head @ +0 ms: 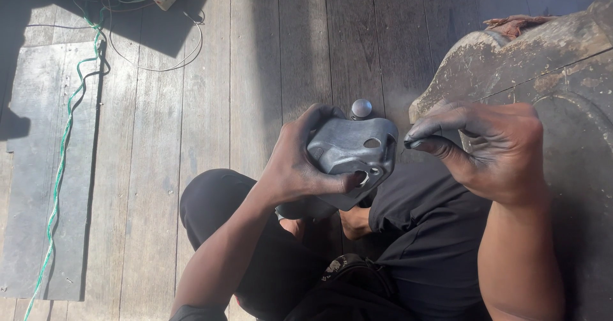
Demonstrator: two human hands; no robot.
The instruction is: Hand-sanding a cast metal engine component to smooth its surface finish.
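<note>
One grey metal casting (350, 148) in left hand (300, 168); right hand (491, 148) beside.

Both hands raised: left (300, 161) clasped, right (491, 148) fingers pinched.

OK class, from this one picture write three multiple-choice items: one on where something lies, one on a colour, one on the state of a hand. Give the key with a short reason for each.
1. Where does the green cable lie?
A. on the plank floor at the left
B. across the person's lap
C. on the big dusty slab

2. What colour is the moulded part being held?
A. red
B. grey
C. yellow

3. What is the right hand doing?
A. gripping the moulded part
B. lying flat on the floor
C. fingertips pinched together beside the part

Key: 1 A, it runs down the boards at the left. 2 B, its surface is dull grey. 3 C, only the left hand grips it.
</note>
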